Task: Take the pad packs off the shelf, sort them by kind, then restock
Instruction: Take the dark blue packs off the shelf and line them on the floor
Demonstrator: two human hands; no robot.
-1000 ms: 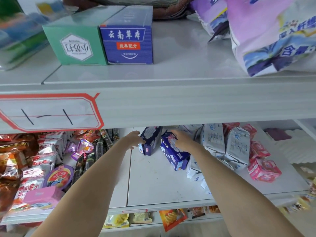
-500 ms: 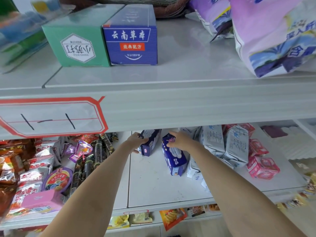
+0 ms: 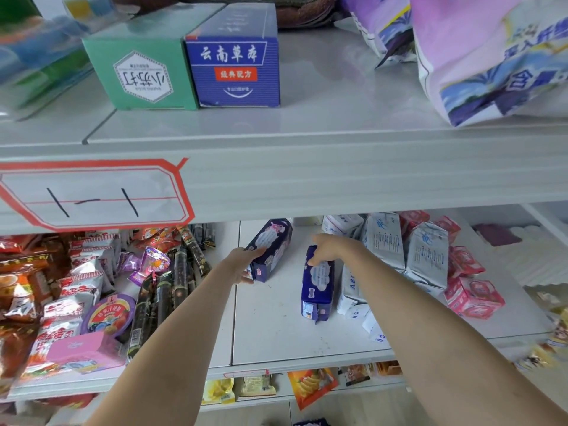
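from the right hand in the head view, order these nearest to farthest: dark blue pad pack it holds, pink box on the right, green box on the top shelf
1. dark blue pad pack, under the right hand
2. pink box, right side of the same shelf
3. green box, top shelf, upper left

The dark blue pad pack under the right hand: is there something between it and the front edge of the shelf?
Nothing visible. The right hand grips the dark blue pad pack, and only bare shelf lies before it. White packs stand beside it, not in front.
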